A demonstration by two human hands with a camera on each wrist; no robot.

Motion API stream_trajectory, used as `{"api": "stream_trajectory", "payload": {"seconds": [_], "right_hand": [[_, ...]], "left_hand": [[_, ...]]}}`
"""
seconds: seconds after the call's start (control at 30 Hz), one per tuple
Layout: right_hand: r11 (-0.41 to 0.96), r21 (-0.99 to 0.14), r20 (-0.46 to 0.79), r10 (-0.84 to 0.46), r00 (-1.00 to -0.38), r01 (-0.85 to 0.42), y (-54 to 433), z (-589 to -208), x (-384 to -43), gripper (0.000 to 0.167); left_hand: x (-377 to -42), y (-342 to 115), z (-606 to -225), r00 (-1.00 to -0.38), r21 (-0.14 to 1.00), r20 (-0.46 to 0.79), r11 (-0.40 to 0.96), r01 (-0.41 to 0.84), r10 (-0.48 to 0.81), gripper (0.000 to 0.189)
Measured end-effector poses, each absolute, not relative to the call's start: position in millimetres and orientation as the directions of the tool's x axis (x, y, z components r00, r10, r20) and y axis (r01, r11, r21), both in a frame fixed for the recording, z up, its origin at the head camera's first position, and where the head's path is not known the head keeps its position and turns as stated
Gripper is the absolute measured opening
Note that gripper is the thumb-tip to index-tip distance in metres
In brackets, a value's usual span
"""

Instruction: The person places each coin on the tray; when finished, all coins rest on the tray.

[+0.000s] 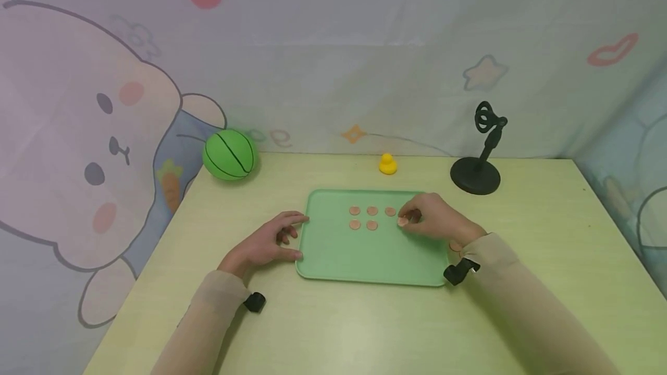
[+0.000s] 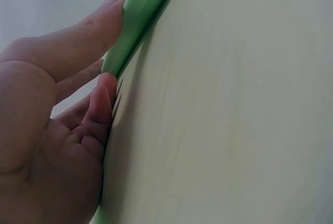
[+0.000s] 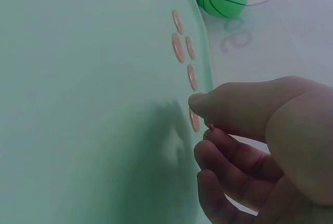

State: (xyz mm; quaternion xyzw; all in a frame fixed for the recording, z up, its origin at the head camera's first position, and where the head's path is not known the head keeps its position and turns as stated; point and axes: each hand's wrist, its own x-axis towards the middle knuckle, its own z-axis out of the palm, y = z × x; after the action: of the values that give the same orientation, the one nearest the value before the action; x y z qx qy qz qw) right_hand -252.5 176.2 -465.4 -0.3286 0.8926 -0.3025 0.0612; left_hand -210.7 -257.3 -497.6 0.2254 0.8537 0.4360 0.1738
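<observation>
On the green tray (image 1: 375, 259), several copper-coloured coins (image 1: 372, 225) lie flat in two short rows. My right hand (image 1: 435, 217) is over the tray's far right part and pinches one more coin (image 1: 403, 221) between thumb and fingers, at the right end of the nearer row. In the right wrist view, the thumb (image 3: 234, 107) hides most of that coin, and the laid coins (image 3: 178, 48) show beyond it. My left hand (image 1: 268, 240) rests at the tray's left edge, its thumb and forefinger spread apart and touching the rim (image 2: 132, 31), its other fingers loosely bent.
More copper-coloured coins (image 1: 455, 246) lie right of the tray, partly hidden by the right wrist. Along the back of the table stand a green ball (image 1: 230, 154), a yellow toy duck (image 1: 388, 164) and a black stand (image 1: 476, 175). A printed cloth (image 1: 323, 74) hangs behind.
</observation>
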Motion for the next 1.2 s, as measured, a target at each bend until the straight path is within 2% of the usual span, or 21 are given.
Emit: {"api": "stream_trajectory", "payload": {"seconds": [0.23, 0.73, 1.2], "right_hand": [[0.583, -0.573, 0.118, -0.637, -0.761, -0.576, 162.9, -477.7, -254.9, 0.011], [0.648, -0.581, 0.055, -0.573, -0.818, -0.492, 156.0, -480.4, -249.7, 0.025], [0.655, -0.560, 0.075, -0.571, -0.818, -0.508, 155.6, -479.6, -249.5, 0.017]], "left_hand": [[-209.3, -257.0, -496.8, -0.835, 0.823, -0.093, 0.513, 0.242, 0.543, 0.082], [-208.2, -257.8, -496.9, -0.844, 0.833, -0.098, 0.508, 0.221, 0.527, 0.082], [-207.9, -256.5, -496.6, -0.847, 0.840, -0.091, 0.498, 0.218, 0.524, 0.082]]}}
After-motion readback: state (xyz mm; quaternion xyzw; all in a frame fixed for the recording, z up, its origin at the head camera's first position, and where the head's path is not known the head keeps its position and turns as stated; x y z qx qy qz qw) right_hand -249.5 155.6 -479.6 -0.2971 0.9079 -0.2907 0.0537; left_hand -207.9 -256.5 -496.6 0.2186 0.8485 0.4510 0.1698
